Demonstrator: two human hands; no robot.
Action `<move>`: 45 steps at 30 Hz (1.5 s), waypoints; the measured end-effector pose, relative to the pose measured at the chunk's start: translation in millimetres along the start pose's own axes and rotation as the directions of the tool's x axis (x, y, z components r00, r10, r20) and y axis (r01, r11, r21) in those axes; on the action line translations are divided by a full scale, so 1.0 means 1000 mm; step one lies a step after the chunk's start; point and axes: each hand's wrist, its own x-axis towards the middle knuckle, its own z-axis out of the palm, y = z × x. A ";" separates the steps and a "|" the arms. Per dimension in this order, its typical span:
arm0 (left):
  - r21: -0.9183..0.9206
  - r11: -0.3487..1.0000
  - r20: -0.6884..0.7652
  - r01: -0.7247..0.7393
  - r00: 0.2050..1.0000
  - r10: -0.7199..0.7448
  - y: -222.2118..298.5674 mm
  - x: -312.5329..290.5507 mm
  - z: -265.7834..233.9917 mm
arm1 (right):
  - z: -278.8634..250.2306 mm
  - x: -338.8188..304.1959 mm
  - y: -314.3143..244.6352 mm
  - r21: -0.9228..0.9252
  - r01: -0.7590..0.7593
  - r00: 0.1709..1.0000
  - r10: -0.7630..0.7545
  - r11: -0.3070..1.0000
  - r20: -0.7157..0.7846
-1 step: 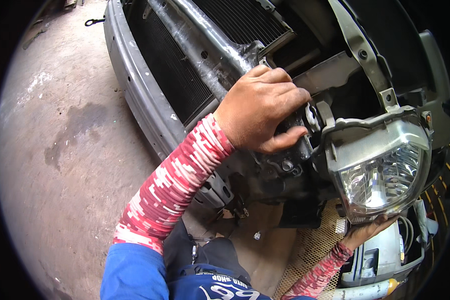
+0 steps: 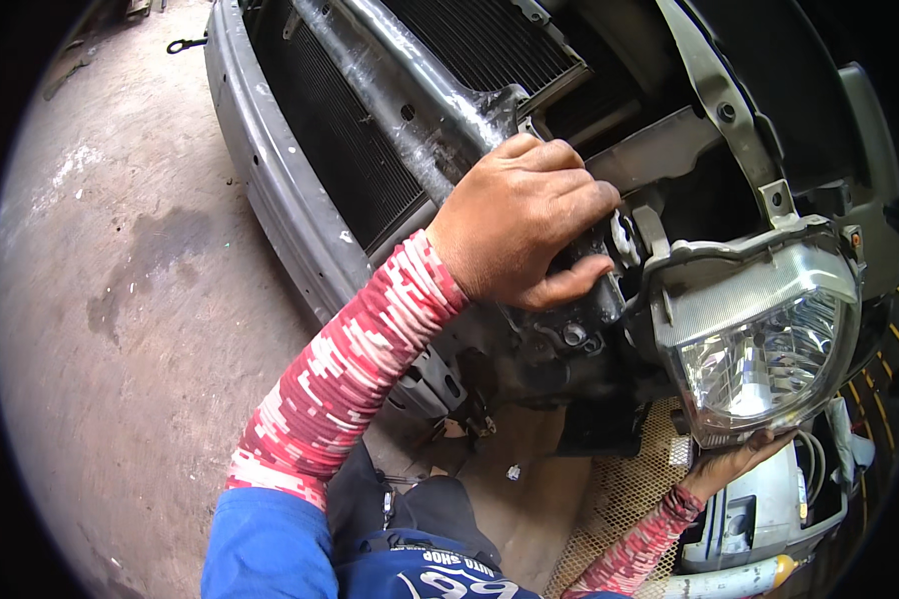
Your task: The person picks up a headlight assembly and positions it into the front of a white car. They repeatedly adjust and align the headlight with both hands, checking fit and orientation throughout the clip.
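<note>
Fingers curled over the corner of the black metal radiator support [image 2: 469,118], my left hand [image 2: 529,222] has its thumb apart on the side nearer the headlight. What its fingertips touch is hidden. To the right, a clear-lensed headlight [image 2: 759,349] with a dark rear housing sits at the front corner of the vehicle. My right hand [image 2: 734,465] cups it from below, palm up, fingers along the bottom edge of the lens. Whether the headlight is fastened cannot be seen. A bare metal bracket [image 2: 775,196] comes down just above the housing.
A grey bumper beam [image 2: 270,180] curves across the front of the radiator [image 2: 345,130]. Concrete floor [image 2: 150,399] stretches to the left. Below the headlight are a perforated metal sheet [image 2: 619,489], a white plastic part [image 2: 749,504] and a pale cylinder [image 2: 734,581] with a yellow end.
</note>
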 end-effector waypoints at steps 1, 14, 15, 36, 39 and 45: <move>-0.005 1.000 0.002 -0.002 1.000 0.003 -0.001 0.000 0.000 | 0.001 0.000 -0.001 0.013 0.027 0.999 -0.027 1.000 0.026; 0.074 0.996 0.127 0.048 0.990 -0.057 0.004 0.012 -0.001 | -0.011 0.010 0.000 -0.152 0.008 0.999 0.000 0.988 0.050; 0.071 0.996 0.133 0.055 0.989 -0.064 0.007 0.014 -0.002 | -0.011 0.011 0.000 -0.155 0.019 0.999 -0.014 0.988 0.034; -0.335 0.926 -0.044 0.177 0.978 -0.203 0.092 0.074 0.062 | -0.007 0.012 0.012 0.125 0.073 0.997 -0.070 0.990 -0.029; -0.222 0.959 -0.080 0.177 0.977 -0.199 0.083 0.076 0.061 | -0.006 0.009 0.012 0.042 0.065 0.998 -0.064 0.997 -0.009; -0.222 0.931 0.062 0.289 0.957 -0.282 0.072 0.078 0.059 | 0.002 0.008 0.011 -0.082 0.107 0.993 -0.111 0.991 -0.045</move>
